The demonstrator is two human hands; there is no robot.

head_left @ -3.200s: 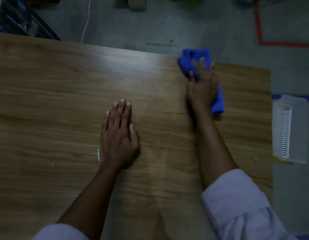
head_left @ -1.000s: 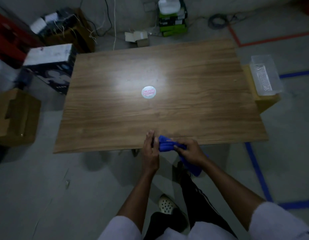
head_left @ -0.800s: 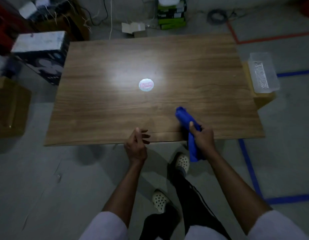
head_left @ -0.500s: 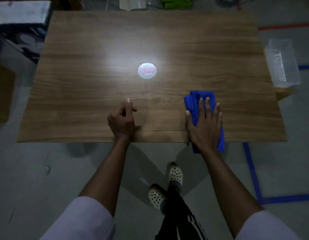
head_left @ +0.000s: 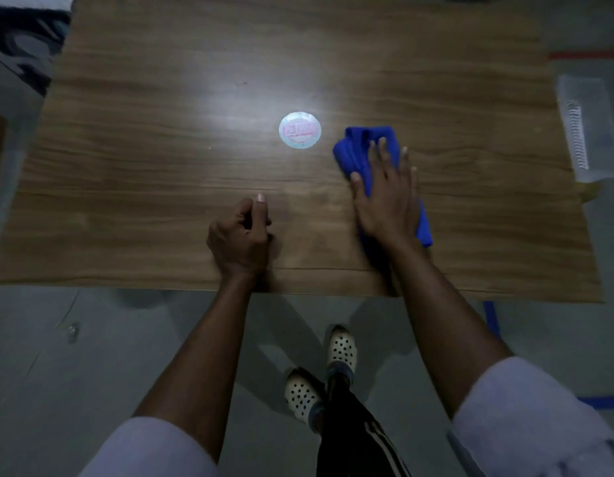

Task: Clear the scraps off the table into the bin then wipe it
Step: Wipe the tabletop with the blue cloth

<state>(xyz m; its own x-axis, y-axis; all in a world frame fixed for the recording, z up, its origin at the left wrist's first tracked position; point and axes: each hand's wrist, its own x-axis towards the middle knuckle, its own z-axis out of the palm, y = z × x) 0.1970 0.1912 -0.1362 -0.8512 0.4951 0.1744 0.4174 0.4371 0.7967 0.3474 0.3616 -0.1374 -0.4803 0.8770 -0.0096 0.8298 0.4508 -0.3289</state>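
Sticker (head_left: pixel 299 131) print unreadable (blurred pink).

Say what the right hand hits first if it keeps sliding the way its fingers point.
Nothing, as far as the picture shows. The right hand, flat on the cloth, points to the far edge over bare table. The round sticker lies to its left, probably out of the path.

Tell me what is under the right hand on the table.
A folded blue cloth lies flat under the right hand, on the wooden table. The cloth's middle is covered by the palm.
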